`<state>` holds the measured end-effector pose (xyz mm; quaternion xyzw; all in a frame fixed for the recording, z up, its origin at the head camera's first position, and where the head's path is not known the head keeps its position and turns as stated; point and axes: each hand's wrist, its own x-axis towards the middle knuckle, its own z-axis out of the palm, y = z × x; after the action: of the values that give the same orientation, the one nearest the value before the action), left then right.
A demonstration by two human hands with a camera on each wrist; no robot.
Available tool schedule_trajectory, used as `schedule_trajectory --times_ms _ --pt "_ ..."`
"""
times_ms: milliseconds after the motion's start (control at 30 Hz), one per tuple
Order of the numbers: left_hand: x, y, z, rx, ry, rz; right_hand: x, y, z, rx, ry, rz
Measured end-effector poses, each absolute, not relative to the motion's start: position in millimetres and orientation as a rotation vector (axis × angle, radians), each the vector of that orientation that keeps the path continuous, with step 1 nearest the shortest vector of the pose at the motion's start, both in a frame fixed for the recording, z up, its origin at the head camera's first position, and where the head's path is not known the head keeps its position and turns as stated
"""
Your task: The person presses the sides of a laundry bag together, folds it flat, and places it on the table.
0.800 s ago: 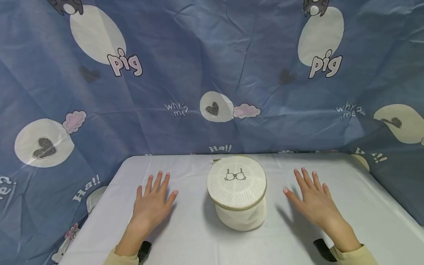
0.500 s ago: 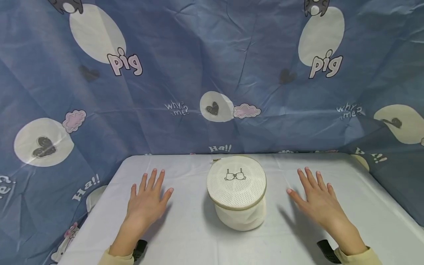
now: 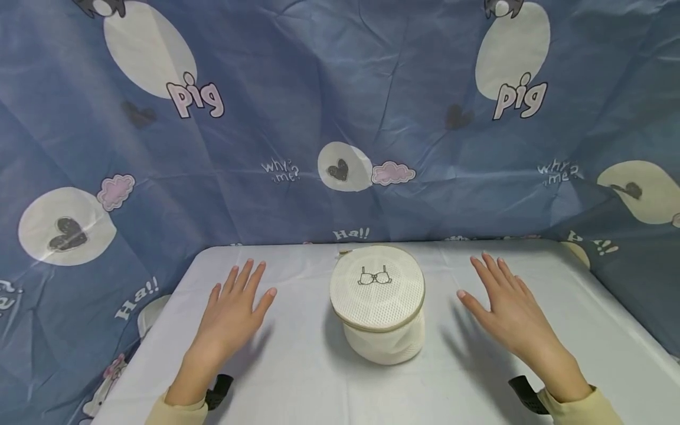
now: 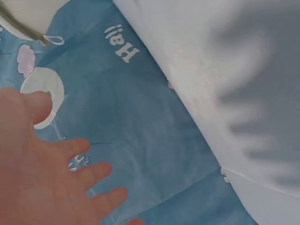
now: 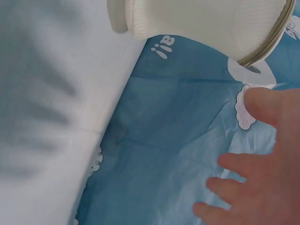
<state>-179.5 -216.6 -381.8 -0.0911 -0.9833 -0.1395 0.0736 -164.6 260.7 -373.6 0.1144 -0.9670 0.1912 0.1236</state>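
Note:
A cream mesh laundry bag, round with a zipped rim and a small bra drawing on its lid, stands at the middle of the table. To its left my left hand hovers palm down with fingers spread, holding nothing. My right hand is held the same way on the bag's right side, apart from it. The left wrist view catches the bag's zipper edge with a pull loop at the top left corner. In the right wrist view the bag's side wall shows above my thumb and fingers.
A white cloth covers the table. Behind it and along both sides hangs a blue printed curtain with pig lettering, hearts and clouds. Black straps sit at both wrists, below the cream sleeves.
My left hand has moved outward to the left and slightly up, and my right hand has shifted a little up. The bag stays in its place; the whole view has tilted slightly.

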Motion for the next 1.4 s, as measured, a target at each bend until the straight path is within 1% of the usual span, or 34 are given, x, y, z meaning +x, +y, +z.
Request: schedule_trajectory --times_ms 200,567,833,1167,1400 --pt "-184 -210 -376 -0.344 -2.838 -0.503 -168 255 -373 0.411 -2.623 0.585" --pt "-189 -189 -371 -0.378 -2.675 -0.877 -171 242 -366 0.448 -2.428 0.747" --pt "-194 -165 -365 -0.431 -2.626 -1.143 -172 229 -361 0.467 -2.46 1.047" --pt "-202 -132 -367 -0.476 -2.557 -1.466 -179 210 -361 0.471 -2.469 1.509" --pt "-207 -115 -369 -0.49 -2.492 -1.821 -183 201 -364 0.457 -2.397 1.922"
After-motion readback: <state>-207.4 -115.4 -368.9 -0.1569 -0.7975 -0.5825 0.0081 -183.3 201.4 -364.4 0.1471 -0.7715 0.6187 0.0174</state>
